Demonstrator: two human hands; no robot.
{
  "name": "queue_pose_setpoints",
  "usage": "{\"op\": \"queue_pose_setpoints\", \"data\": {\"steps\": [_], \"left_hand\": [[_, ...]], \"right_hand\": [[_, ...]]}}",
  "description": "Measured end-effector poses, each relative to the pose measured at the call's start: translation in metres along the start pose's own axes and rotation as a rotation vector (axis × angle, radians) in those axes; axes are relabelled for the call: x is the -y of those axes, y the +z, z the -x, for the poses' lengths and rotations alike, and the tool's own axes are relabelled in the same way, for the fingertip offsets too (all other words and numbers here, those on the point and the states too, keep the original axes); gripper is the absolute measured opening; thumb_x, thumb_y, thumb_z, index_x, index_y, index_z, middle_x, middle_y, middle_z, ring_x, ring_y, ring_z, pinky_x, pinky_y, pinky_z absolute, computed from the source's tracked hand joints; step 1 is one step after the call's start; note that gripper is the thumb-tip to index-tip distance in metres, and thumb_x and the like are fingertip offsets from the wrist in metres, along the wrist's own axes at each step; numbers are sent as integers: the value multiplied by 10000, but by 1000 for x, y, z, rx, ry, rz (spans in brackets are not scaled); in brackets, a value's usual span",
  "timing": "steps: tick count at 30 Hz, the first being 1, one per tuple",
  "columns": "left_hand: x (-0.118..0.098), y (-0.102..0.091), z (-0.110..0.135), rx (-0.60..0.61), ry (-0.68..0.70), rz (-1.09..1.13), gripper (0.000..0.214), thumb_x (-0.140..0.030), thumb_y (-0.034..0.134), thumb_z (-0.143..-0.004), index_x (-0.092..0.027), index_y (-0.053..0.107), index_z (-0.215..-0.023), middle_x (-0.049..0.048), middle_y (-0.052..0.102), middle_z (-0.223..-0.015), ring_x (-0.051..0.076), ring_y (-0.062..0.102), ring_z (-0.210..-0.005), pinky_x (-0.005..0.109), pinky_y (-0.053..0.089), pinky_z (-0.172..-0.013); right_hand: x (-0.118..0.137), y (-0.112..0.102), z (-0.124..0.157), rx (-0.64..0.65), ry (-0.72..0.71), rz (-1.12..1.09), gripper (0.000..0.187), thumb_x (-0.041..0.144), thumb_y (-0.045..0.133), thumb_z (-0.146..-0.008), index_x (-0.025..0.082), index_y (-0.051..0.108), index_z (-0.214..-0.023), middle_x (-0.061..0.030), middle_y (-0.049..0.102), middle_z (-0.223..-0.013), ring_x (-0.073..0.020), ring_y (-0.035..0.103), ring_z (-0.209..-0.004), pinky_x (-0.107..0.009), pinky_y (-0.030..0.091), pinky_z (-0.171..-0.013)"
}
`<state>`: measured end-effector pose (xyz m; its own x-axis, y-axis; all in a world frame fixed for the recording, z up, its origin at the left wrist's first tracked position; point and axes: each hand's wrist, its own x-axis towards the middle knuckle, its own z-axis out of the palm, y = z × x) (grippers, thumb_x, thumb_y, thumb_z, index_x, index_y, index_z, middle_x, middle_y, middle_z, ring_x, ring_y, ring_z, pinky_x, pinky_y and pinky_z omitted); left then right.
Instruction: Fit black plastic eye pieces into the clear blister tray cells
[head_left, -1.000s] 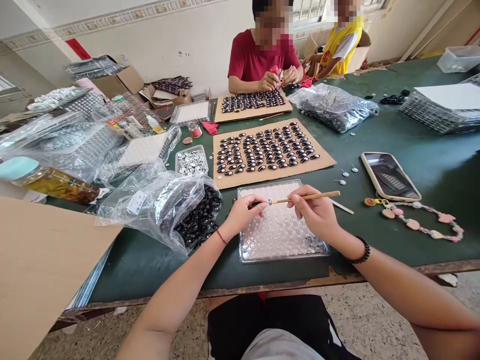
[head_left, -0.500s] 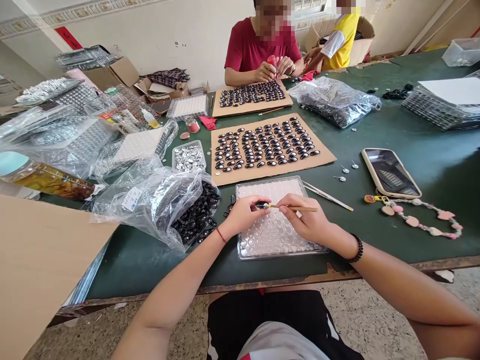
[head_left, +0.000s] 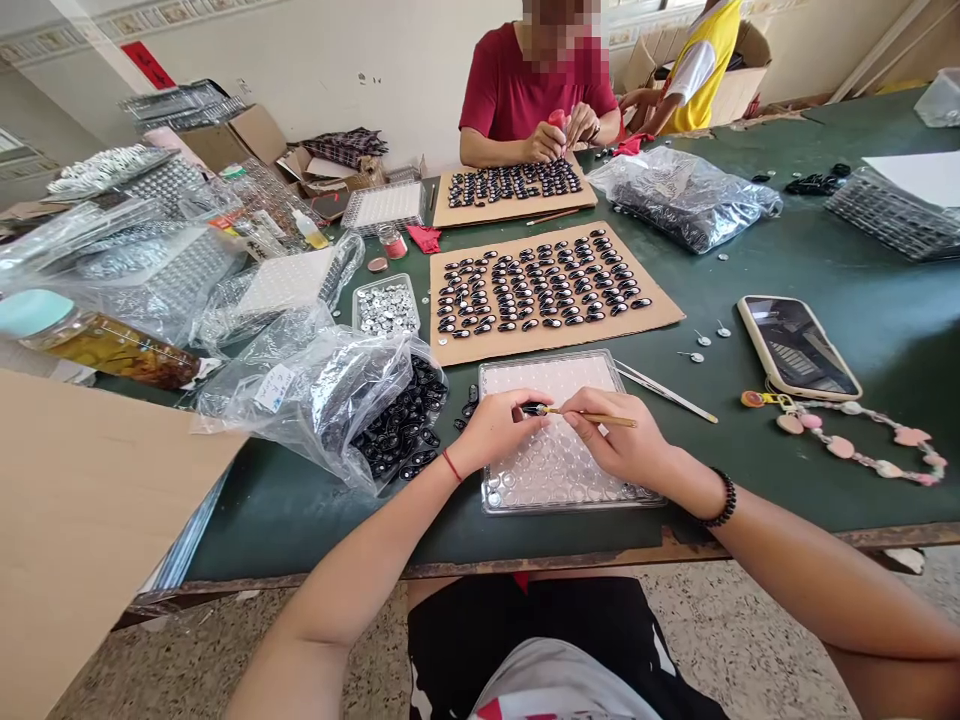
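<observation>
My left hand (head_left: 496,428) pinches a small black oval piece (head_left: 534,408) over a clear plastic blister tray (head_left: 559,365). My right hand (head_left: 619,440) grips a thin wooden stick (head_left: 600,418) whose tip touches that black piece. Both hands hover above the tray's middle. Beyond the tray lies a cardboard sheet (head_left: 660,312) covered with rows of several black oval pieces. A clear bag of black pieces (head_left: 390,410) lies just left of my left hand.
Metal tweezers (head_left: 667,392) lie right of the tray, then a phone (head_left: 799,347) and a beaded strap (head_left: 847,440). A small tray of silver discs (head_left: 385,308) sits behind the bag. Across the green table (head_left: 825,290) a person in red works over another cardboard sheet (head_left: 450,215).
My right hand has lowered the stick from above the tray to the piece in my left fingers. The camera view has shifted slightly; both hands stay over the tray.
</observation>
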<state>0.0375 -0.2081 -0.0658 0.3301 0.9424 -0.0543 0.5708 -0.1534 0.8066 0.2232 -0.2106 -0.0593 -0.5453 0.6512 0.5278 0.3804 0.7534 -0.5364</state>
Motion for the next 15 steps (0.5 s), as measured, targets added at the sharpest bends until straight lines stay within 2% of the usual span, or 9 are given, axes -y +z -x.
{"op": "queue_pose_setpoints", "data": {"steps": [5, 11, 15], "left_hand": [[0, 1, 1, 1, -20, -27, 262, -299, 569, -720, -233, 640, -963, -36, 560, -583, 94, 468, -524, 201, 344, -534], [-2, 0, 2, -3, -24, 14, 258, -282, 532, -740, -210, 645, -960, -26, 554, -567, 97, 452, -499, 206, 321, -502], [-3, -1, 1, 2, -17, 8, 253, -315, 528, -752, -207, 652, -943, -10, 590, -642, 101, 450, -530, 209, 319, -513]], "right_hand": [[0, 0, 0, 36, 43, 24, 128, 210, 396, -880, 172, 500, -815, -20, 563, -714, -109, 492, -586, -222, 325, -539], [-2, 4, -1, 45, 89, 23, 143, 229, 395, -884, 172, 519, -844, -27, 571, -738, -109, 495, -589, -223, 336, -523], [-2, 4, -1, 45, 92, -5, 135, 227, 408, -884, 173, 525, -842, -21, 572, -756, -104, 497, -605, -217, 343, -534]]}}
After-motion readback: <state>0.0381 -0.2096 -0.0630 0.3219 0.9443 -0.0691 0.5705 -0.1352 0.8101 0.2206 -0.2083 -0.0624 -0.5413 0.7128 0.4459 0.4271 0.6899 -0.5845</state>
